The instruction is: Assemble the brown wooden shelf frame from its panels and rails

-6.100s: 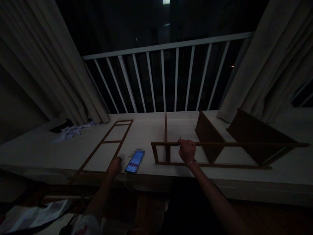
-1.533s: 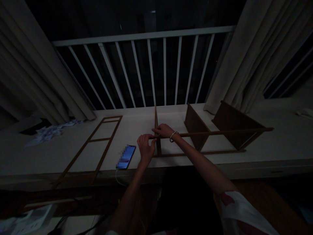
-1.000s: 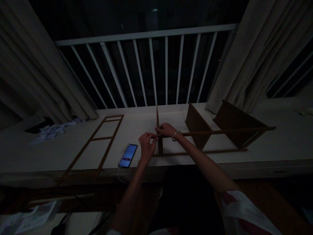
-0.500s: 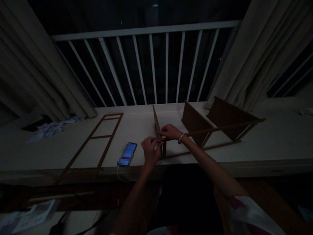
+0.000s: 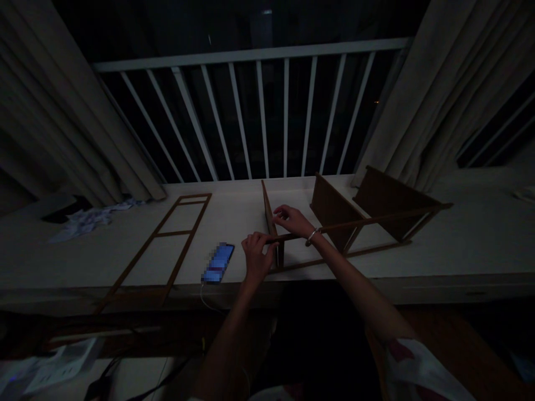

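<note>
One wooden shelf unit point(image 5: 334, 214), laid on its side on the white window ledge point(image 5: 234, 217) — its upper rail point(image 5: 376, 219) is pinched near the left end by the left hand point(image 5: 256, 260). The right hand point(image 5: 295, 221) is held loosely curled by that rail, beside the leftmost panel point(image 5: 267, 207); whether anything is gripped there cannot be told. To the left are placed one ladder-like wooden frame point(image 5: 173, 233) and, between frame and unit, one lit phone point(image 5: 218, 264) — cable point(image 5: 204, 301) attached.
</note>
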Demonstrator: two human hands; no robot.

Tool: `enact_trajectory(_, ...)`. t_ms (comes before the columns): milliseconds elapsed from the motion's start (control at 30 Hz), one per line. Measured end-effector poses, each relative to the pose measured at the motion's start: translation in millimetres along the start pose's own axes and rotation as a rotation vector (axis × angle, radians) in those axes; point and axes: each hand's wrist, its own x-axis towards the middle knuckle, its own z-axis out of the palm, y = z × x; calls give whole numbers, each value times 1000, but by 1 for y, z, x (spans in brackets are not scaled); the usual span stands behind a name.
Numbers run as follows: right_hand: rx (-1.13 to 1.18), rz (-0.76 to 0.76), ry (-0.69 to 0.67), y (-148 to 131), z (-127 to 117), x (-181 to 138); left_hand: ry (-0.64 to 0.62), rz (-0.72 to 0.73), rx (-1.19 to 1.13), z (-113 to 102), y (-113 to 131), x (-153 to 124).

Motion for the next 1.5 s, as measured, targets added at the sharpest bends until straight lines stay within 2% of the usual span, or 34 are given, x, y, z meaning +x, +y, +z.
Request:
enact_trajectory(167, 221, -45, 149, -4, -5, 0, -12, -5, -60, 0, -1, 1)
enact_trajectory(300, 306, -48, 291, -16, -14, -7, -1, -11, -82, 1, -1, 0)
enact_trajectory(433, 325, -24, 388, -35, -18, -33, 11, 6, -118, 0, -1, 0)
enact_trajectory(533, 314, 49, 421, -46, -9, -61, 7, 10, -122, -1, -1, 0)
enact_trajectory(667, 354, 139, 403, -45, 15, -95, 2, 8, -113, -1, -1, 1)
enact_trajectory(867, 349, 118, 291, -38, 42, -121, -24, 20, -109, 0, -3, 1)
enact_trajectory(1167, 251, 171, 153, -24, 62, -130, -26, 17, -109, 1, -7, 0)
enact_trajectory(1500, 171, 226, 133, -27, 63, -125, -46, 32, -116, -4, -3, 0)
